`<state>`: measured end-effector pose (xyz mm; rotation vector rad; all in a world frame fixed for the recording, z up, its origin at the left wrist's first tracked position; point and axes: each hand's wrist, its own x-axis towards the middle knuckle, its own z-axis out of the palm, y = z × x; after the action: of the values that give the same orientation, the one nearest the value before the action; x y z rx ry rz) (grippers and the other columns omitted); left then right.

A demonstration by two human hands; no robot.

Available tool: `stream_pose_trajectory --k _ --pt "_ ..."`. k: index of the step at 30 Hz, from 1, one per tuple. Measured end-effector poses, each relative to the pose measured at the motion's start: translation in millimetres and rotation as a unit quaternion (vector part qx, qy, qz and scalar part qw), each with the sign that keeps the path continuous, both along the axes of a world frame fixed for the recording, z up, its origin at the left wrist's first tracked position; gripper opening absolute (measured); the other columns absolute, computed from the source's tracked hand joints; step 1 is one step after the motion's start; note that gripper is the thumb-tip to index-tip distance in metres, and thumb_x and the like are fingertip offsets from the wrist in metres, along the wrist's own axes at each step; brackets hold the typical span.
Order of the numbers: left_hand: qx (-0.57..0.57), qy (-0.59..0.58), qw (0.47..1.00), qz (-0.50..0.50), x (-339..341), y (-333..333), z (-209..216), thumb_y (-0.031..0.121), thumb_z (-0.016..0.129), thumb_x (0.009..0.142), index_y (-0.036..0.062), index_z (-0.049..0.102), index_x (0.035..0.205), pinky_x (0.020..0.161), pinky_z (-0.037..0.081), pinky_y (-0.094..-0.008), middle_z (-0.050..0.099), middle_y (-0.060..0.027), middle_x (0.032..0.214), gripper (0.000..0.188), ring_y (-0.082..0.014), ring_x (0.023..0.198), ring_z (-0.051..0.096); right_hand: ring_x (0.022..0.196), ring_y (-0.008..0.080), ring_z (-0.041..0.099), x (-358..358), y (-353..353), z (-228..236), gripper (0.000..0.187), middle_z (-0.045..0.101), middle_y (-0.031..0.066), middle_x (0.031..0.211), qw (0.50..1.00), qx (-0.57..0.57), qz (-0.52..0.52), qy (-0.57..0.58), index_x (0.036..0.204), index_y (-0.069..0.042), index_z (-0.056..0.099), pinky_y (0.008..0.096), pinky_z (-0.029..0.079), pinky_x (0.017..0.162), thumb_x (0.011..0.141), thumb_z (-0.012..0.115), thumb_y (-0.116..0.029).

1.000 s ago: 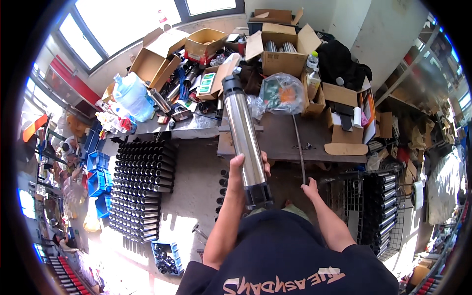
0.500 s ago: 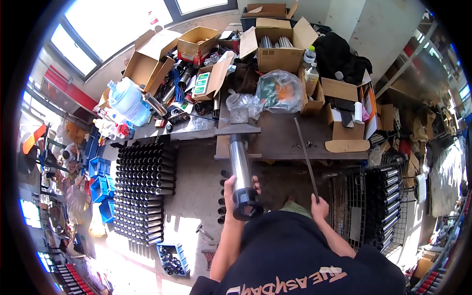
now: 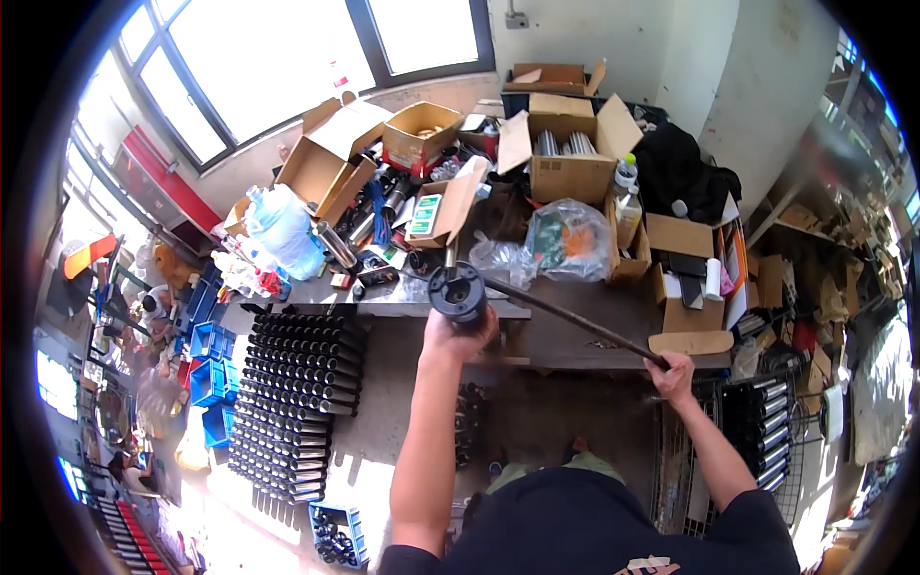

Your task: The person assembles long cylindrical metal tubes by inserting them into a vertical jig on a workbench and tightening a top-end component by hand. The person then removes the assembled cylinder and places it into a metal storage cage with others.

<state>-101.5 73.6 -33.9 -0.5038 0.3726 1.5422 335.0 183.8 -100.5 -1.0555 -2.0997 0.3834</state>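
The right hand (image 3: pixel 673 372) has its grip pressed around the near end of a long dark rod (image 3: pixel 565 324). The left hand (image 3: pixel 458 333) clasps a metal cylinder (image 3: pixel 457 292) seen end-on, the rod's far tip at its mouth, before the cluttered bench (image 3: pixel 575 316).

Workbench (image 3: pixel 575 321): ahead of the person, under the window (image 3: pixel 287 57). On it, toward the back, open cardboard boxes (image 3: pixel 565 153); at its left end a water jug (image 3: pixel 283 230); mid-bench a plastic bag (image 3: pixel 565 240). Left hand (image 3: pixel 458 335) holds a tube (image 3: pixel 458 292) end-on before the bench front; right hand (image 3: pixel 674 374), further right, holds a rod (image 3: pixel 565 321) running up-left to the tube's mouth (whether it enters cannot be told). Stacked tubes (image 3: pixel 297 402): on the floor, left of the person. Wire cage (image 3: pixel 757 431): right.
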Motion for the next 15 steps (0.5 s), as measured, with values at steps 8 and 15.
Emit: stream_pose_trajectory --k 8,15 --pt "-0.127 -0.011 0.989 -0.08 -24 27 -1 0.045 0.076 0.078 -0.0045 0.054 0.105 0.071 0.062 -0.0382 0.045 -0.0267 0.107 0.061 -0.0337 0.094 0.055 0.057 0.0348 0.061 -49 125 110 0.024 0.058 0.0173 0.061 0.993 0.066 0.053 -0.079 0.068 -0.003 0.062 0.0412 0.044 0.052 0.072 0.08 -0.019" --pt "-0.13 -0.033 0.991 -0.018 -19 28 -1 0.043 0.081 0.074 -0.0013 0.048 0.12 0.082 0.061 -0.0441 0.029 -0.0288 0.13 0.072 -0.0366 0.109 0.047 0.071 0.0376 0.068 -46 -54 98 0.037 0.066 0.0196 0.072 0.975 -0.142 0.006 -0.171 0.076 -0.007 0.071 0.0463 0.053 0.065 0.077 0.077 -0.043"
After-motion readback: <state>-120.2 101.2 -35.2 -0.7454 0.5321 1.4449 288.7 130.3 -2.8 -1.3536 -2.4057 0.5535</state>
